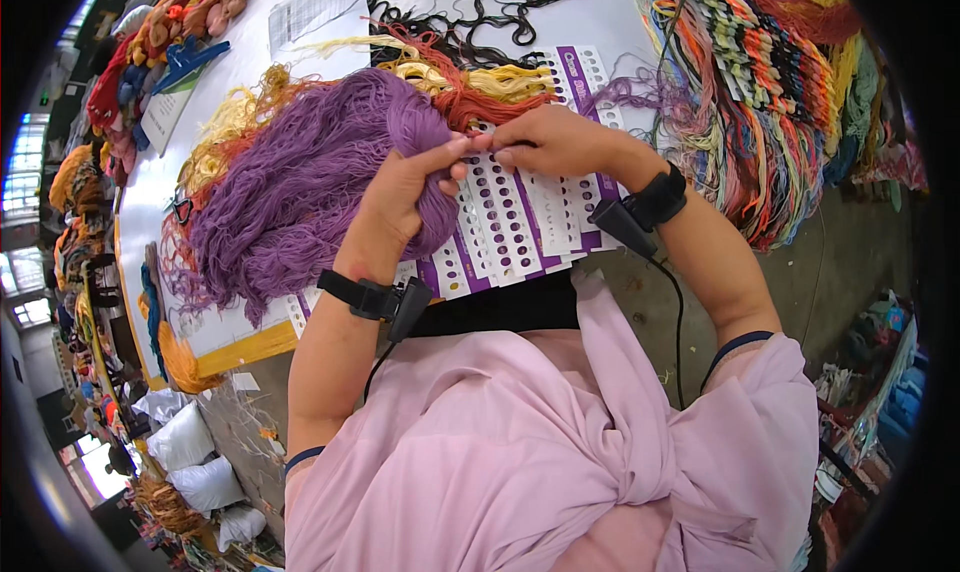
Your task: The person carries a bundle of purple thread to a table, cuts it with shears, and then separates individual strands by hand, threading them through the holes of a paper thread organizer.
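Observation:
A large hank of purple thread (300,187) lies spread across the left half of the table. My left hand (408,184) rests over its right end, with purple strands on both sides and its thumb and fingers closed on the thread. Fingertip to fingertip with it, my right hand (560,140) is closed in a pinch; whatever is between those fingers is too small to make out. Beneath both hands lie white and purple cards (505,222) with rows of punched holes, several overlapping. Yellow thread (510,80) and rust-red thread (480,107) run through or lie against the cards' far end.
Black thread (500,17) trails across the far part of the white table. At the right edge hangs a thick pile of multicoloured skeins (750,102). More orange and red skeins (150,47) and a blue clip-like object (188,64) sit at the far left. White sacks (195,457) lie on the floor.

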A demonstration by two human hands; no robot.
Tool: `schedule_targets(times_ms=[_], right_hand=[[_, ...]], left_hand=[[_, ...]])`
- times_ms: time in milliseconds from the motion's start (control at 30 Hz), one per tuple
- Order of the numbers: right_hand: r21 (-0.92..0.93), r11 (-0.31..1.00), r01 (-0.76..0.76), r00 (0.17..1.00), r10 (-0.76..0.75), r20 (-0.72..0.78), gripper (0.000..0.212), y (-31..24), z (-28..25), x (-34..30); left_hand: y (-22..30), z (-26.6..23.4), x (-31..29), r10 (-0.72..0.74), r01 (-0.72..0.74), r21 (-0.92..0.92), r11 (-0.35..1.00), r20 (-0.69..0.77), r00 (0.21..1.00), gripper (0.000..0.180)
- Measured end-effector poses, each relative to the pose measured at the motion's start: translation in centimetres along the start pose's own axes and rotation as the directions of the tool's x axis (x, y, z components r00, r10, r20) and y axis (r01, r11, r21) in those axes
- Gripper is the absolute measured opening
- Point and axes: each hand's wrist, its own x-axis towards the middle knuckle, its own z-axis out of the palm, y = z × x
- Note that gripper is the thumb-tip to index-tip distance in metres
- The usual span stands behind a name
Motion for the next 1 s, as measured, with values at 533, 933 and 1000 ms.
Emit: schedule_targets(times_ms=[533,933,1000], right_hand=[[-0.212,0.977,0.005,1.000,-0.009,-0.020,0.016,-0.2,0.6,0.5],[-0.401,0.916,0.005,0.981,-0.083,-0.178,0.055,-3.7,3.6,-0.7],[-0.422,0.907,-0.009,0.985,-0.064,-0.159,0.056,-4.3,3.9,-0.5]], left_hand=[[15.0,-21.9,-10.3,0.400,-0.458,-0.220,0.861,-0.261,0.878,0.020],[7.7,-15.6,-10.9,0.392,0.305,0.952,0.025,-0.290,0.873,0.039],[7.2,-16.4,-11.4,0.401,0.263,0.962,-0.070,-0.215,0.891,0.044]])
